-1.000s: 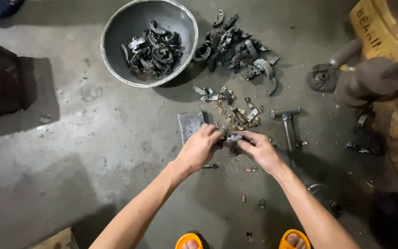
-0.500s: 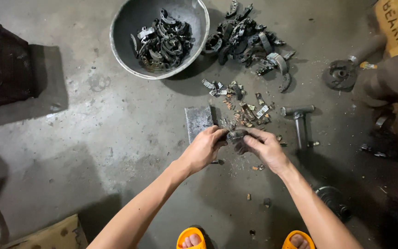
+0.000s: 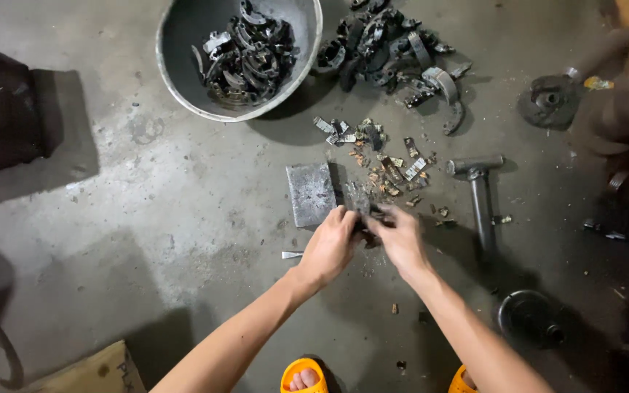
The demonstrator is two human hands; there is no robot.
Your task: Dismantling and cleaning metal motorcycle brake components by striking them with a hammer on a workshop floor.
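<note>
Fingers of both hands closed together on one small dark curved metal part (image 3: pixel 364 218), left hand (image 3: pixel 331 246) pinching from its side, right hand (image 3: pixel 400 240) from the other, held low over the grey concrete floor (image 3: pixel 183 218); exact grip on the part half hidden by the knuckles. Just ahead of the left fingers, a flat grey rectangular metal block (image 3: pixel 310 192) lying on the floor; just ahead of the right fingers, a scatter of small brownish and silver broken bits (image 3: pixel 387 167). Farther ahead of the left fingers, a round grey metal basin (image 3: pixel 183 87) already holding a good heap of dark curved parts; farther ahead of the right fingers, a loose pile of similar dark curved metal pieces (image 3: pixel 394 47) on the floor beside the basin. Out to the right of the right fingers, a steel hammer with a metal handle (image 3: pixel 479 191), lying untouched. Judging from this: part of the work done, with the basin partly filled and fragments strewn about; one piece in hand; the floor pile seemingly still waiting, though which heap is finished cannot be told for sure.
</note>
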